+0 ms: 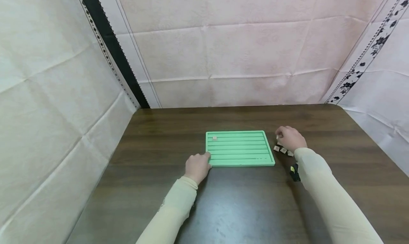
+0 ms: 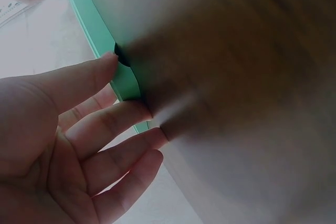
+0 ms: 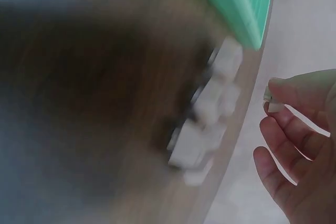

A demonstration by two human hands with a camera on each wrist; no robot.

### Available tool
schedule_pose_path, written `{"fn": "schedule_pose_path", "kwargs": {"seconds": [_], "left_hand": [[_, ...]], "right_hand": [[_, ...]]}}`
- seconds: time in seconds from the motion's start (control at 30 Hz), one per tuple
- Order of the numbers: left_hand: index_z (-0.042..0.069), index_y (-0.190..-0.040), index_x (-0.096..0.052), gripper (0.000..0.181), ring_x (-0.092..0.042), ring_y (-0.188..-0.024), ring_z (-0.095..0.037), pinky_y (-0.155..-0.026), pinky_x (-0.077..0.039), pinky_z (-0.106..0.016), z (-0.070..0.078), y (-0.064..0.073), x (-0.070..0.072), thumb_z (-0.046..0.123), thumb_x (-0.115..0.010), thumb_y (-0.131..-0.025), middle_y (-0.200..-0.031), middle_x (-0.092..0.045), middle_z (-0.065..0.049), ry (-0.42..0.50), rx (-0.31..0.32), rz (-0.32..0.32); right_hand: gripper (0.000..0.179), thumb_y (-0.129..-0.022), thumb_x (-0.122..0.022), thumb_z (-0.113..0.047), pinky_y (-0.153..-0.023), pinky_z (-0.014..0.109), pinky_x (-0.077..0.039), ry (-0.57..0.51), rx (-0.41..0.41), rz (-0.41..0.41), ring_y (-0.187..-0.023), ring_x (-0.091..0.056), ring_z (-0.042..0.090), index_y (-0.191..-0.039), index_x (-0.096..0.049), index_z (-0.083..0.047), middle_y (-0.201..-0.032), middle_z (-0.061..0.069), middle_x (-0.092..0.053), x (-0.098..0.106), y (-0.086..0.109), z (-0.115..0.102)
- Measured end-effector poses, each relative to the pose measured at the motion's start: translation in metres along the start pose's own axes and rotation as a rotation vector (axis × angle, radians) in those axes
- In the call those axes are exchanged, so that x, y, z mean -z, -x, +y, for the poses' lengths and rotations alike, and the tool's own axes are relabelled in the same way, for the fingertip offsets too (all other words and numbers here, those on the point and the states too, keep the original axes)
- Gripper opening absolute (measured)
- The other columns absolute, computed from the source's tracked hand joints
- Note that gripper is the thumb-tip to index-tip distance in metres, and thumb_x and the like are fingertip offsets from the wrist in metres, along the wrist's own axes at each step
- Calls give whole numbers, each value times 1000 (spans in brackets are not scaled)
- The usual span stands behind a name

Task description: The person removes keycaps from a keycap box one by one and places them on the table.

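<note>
A light green ridged board [image 1: 239, 152] lies on the table, with one small pale tile [image 1: 214, 138] in its upper left part. My left hand [image 1: 197, 167] grips the board's near left corner. In the left wrist view its thumb [image 2: 92, 77] presses on the green edge while the fingers go round behind. Off the board's right side, my right hand [image 1: 291, 138] pinches a small white tile [image 3: 275, 107] between thumb and forefinger. Close under that hand sit several loose white tiles [image 1: 283, 150], blurred in the right wrist view.
The dark brown wooden table [image 1: 159, 137] spreads out on all sides of the board. Pale creased cloth [image 1: 255, 59] hangs behind it and at both sides. A black device [image 1: 295, 172] is strapped at the right wrist.
</note>
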State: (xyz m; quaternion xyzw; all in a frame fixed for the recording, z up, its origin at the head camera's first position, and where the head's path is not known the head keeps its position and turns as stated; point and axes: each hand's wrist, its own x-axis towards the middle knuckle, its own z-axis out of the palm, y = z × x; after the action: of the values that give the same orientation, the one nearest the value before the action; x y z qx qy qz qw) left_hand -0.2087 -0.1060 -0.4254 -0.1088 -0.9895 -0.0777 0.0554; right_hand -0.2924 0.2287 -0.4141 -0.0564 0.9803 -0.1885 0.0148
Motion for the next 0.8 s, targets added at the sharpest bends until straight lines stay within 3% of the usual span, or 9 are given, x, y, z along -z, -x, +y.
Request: {"fn": "schedule_pose_path", "kwargs": {"seconds": [0.37,0.8], "left_hand": [[12,-88,-63,19,-57,-53,-19,-48,-43,-31,0,1,0,24,-73,-77,-70,-67,-5,4,6,-2],[12,-91,-64,19,-56,-54,-18,-49,-42,-30,0,2,2,24,-72,-78,-72,-68,-5,19,7,-13]], "right_hand": [[25,-88,-47,-11,-69,49,-43,23,-57,6,-89,-53,35,-108,-57,-1,-104,21,-57,6,5,35],[27,-88,-43,-12,-67,49,-43,12,-118,-27,-89,-54,38,-109,-57,0,-108,25,-57,-7,4,42]]}}
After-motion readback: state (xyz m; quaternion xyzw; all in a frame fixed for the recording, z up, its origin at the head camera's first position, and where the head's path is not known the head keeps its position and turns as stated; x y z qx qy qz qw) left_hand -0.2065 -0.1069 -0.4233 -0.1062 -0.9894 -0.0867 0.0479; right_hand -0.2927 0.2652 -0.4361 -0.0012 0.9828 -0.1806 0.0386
